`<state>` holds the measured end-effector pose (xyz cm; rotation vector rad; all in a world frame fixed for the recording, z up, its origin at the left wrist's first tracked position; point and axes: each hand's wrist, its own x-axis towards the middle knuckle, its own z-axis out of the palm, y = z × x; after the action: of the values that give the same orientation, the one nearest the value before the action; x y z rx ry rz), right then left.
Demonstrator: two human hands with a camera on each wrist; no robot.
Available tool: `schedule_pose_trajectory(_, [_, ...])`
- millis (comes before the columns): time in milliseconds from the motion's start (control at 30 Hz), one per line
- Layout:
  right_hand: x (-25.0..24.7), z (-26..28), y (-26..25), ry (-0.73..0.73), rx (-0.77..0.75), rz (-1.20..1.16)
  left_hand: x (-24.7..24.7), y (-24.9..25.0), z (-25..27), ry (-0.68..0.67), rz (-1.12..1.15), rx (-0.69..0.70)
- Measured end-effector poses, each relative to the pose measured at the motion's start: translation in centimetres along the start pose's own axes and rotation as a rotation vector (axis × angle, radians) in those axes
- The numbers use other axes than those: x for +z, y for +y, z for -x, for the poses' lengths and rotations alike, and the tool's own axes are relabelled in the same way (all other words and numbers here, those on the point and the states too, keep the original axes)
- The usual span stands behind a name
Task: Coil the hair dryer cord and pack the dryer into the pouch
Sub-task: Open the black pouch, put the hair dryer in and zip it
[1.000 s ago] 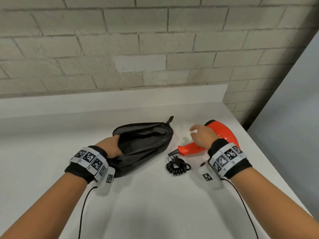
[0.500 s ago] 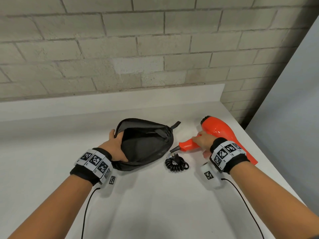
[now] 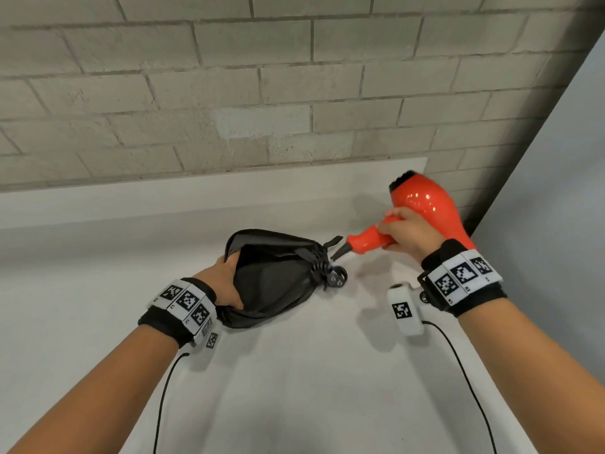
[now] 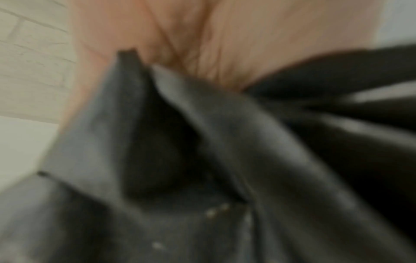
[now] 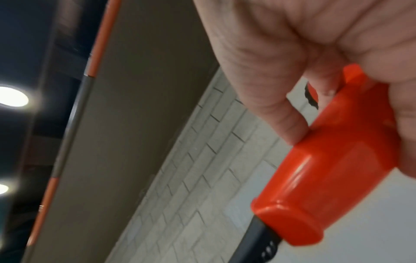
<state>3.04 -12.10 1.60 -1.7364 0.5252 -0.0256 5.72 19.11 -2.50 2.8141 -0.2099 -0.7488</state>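
An orange hair dryer [image 3: 425, 204] is lifted off the white table, its handle [image 5: 319, 178] gripped in my right hand [image 3: 407, 232], handle end pointing left toward the pouch. Its black coiled cord [image 3: 322, 268] hangs from the handle end, with the plug [image 3: 337, 280] at the pouch's right end. The black pouch [image 3: 275, 280] lies on the table with its mouth gaping. My left hand [image 3: 226, 281] grips the pouch's left rim and holds it apart; the left wrist view shows blurred black fabric [image 4: 202, 160] under the palm.
The white table [image 3: 294, 388] ends at a low white ledge [image 3: 196, 191] under a grey brick wall [image 3: 262, 77]. The table's right edge [image 3: 510, 355] drops off beside a grey panel [image 3: 556, 224]. Thin black cables [image 3: 163, 398] trail from both wristbands.
My right hand has lifted the dryer off the table, up and to the right. The coiled cord has been dragged against the pouch's right end. My left hand has pulled the pouch mouth wider.
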Motion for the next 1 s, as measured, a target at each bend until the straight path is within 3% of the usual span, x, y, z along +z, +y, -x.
schedule_pose_trajectory(133, [-0.3,1.5,-3.0,0.045,-0.188,-0.201,0.5,1.2,0.3,-0.035,-0.004,0.090])
schedule_pose_trajectory(267, [0.5,2.7,-3.3,-0.031,-0.304,-0.267,0.6,2.3,0.2,-0.050,0.113,0.249])
schedule_pose_trajectory(367, [1.6,2.9,-1.7,-0.035,-0.373,-0.163,0.3,2.9,0.2,-0.051,0.185,0.272])
schedule_pose_trajectory(500, [2.6,3.2,0.9,0.017,-0.573,0.090,-0.1,3.0,-0.2,-0.048,0.311,0.223])
schedule_pose_trajectory(633, [3.4,4.0,1.6,-0.021,-0.663,0.079,-0.3,3.6,-0.9,-0.046,0.432,0.249])
schedule_pose_trajectory(767, [3.7,4.2,1.6,-0.009,-0.752,0.168,-1.8,4.7,-0.9,0.078,0.541,0.313])
schedule_pose_trajectory(900, [3.1,3.8,1.9,-0.061,-0.778,0.424,-3.4,5.7,-0.2,0.238,0.429,0.297])
schedule_pose_trajectory(1000, [2.9,3.5,2.8,-0.153,-0.843,0.630,-3.8,6.2,-0.1,0.138,0.120,0.283])
